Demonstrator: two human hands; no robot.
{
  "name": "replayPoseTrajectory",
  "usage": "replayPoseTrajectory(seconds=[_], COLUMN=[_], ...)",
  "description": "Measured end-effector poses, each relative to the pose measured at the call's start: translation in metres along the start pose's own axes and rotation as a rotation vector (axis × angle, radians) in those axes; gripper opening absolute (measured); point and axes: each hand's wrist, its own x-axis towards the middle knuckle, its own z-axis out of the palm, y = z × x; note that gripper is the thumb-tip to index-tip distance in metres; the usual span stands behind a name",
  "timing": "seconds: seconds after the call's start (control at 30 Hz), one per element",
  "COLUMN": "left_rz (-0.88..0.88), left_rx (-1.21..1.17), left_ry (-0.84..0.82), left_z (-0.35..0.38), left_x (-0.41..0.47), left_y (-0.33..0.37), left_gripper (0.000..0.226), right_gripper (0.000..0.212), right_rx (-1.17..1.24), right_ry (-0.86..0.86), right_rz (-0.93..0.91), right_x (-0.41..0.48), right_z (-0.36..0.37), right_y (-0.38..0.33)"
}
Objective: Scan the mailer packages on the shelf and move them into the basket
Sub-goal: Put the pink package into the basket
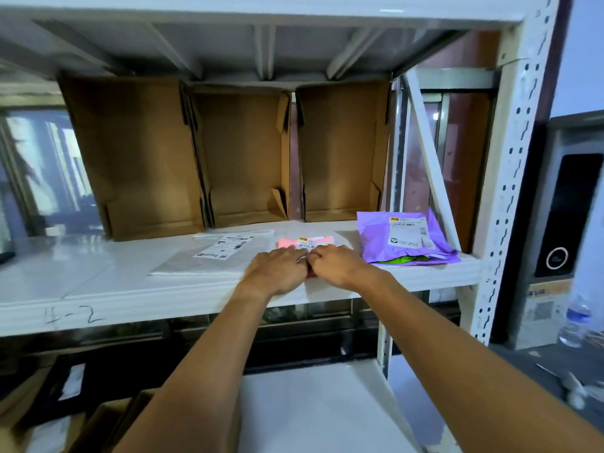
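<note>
Pink mailer point(305, 242) near shelf point(81, 273) front edge: left hand point(277, 271) flat on it, right hand point(340, 266) curled, grip unclear; open boxes point(242, 158) behind.

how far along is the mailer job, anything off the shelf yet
Done: nothing visibly; no basket is in view. In hand: the left hand and right hand both rest on the pink mailer, grip unclear. Remaining: the white mailer and purple mailer lie untouched on the shelf.
</note>
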Motion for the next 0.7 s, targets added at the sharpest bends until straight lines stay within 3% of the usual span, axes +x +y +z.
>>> replayPoseTrajectory(seconds=[0.1,0.2,0.43,0.7], left_rz=[-0.037,-0.090,-0.179,-0.244], left_rx=[0.001,-0.027,-0.075,-0.125], left_ry=[0.000,-0.002,0.067,0.154], left_z=[0.000,0.000,0.000,0.001], left_x=[-0.001,0.000,-0.001,-0.004], left_y=[0.004,0.005,0.010,0.006], left_gripper=[0.056,0.066,0.056,0.067], right_gripper=[0.037,0.037,0.038,0.046], right_rx=[0.078,-0.011,0.013,0.124], right_ry=[0.021,-0.001,0.047,0.331], right_rz=[-0.025,-0.105,-0.160,-0.026], right_x=[0.000,0.005,0.013,-0.002], right_z=[-0.002,0.000,0.008,0.015], right_y=[0.007,0.017,0.028,0.018])
